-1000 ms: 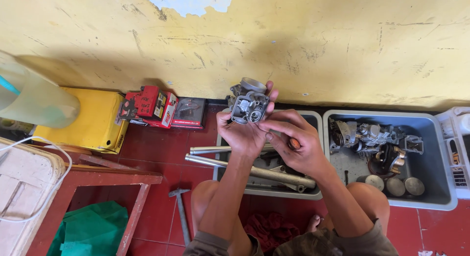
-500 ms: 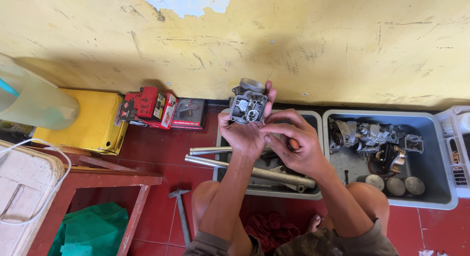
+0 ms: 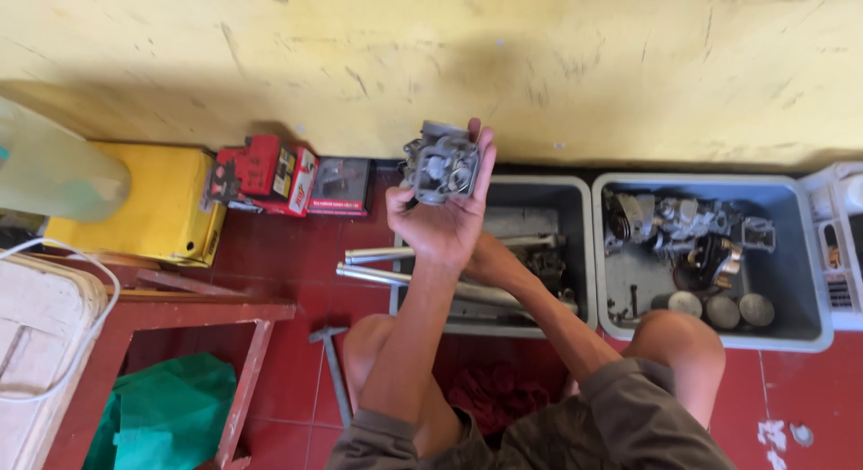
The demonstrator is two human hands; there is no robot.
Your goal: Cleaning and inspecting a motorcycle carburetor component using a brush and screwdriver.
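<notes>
1. One carburetor sits at upper centre, gripped in my left hand; it looks heavy, rigid metal, best held round its body.
2. My right hand is hidden behind; I cannot tell its state.
3. Grey tray holds steel tubes; blue-grey tray holds engine parts.

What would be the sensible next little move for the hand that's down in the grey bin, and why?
Probably bring the right hand back up with whatever it picks from the grey plastic bin: the left hand holds the grey metal carburettor raised and turned towards the person, while the right hand is hidden behind the left wrist.
</notes>
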